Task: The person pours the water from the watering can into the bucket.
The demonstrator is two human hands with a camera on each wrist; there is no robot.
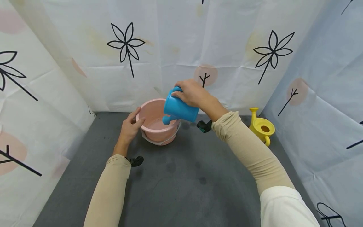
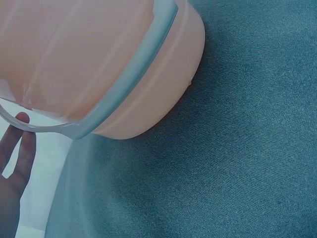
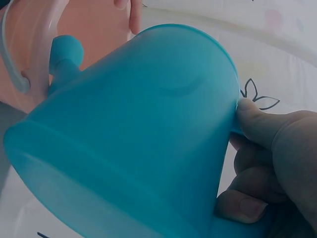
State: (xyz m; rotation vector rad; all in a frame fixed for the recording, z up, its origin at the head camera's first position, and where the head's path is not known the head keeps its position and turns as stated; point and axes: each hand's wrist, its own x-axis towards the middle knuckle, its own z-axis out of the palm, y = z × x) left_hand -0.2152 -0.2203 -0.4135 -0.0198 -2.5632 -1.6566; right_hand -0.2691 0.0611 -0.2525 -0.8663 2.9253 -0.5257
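Note:
A pink bucket with a pale handle stands near the back wall. My left hand holds its left rim, thumb over the edge and fingers outside. In the left wrist view, two fingers reach up to the bucket. A blue watering can tilts over the bucket, its spout's round head pointing down at the opening. My right hand grips the can's handle, as the right wrist view also shows with curled fingers. No water stream is discernible.
A yellow watering can stands at the back right of the dark grey table. Small dark spots mark the cloth. White patterned sheets enclose the table at the back and both sides.

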